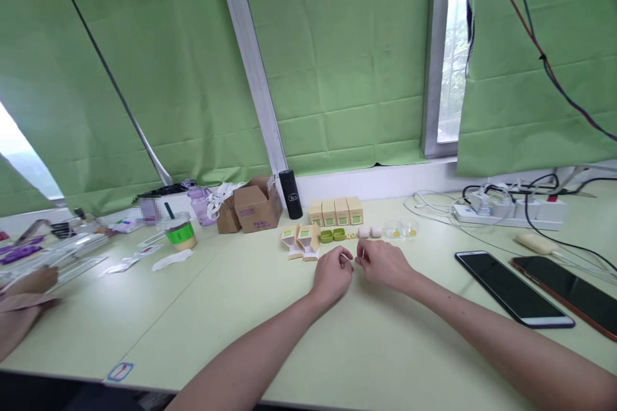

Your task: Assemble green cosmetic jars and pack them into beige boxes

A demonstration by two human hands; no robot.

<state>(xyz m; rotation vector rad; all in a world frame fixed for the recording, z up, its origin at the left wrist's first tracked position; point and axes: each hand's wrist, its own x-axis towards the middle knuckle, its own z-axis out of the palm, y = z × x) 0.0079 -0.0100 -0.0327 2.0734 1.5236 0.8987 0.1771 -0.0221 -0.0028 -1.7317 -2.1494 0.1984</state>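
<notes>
My left hand point(333, 275) rests low over the table, its fingers curled inward. Close beside it, my right hand point(384, 263) is also closed, knuckles up. The fingertips face each other across a small gap; whatever they may hold is hidden. Just beyond the hands runs a row of small things: two open cream cartons point(308, 239), two green trays point(326, 236), small yellowish pieces point(350, 236), two pale pink lumps point(369, 231) and clear domed plastic pieces point(400, 229) with yellow spots. Behind them several closed cream cartons point(336, 212) stand side by side.
A black cylinder point(290, 194) and brown cardboard box point(257, 207) stand at the back. Left are a drink cup point(180, 233), white paper point(172, 260) and another person's hand point(33, 281). Right lie two phones point(513, 288), a power strip point(511, 214) and cables.
</notes>
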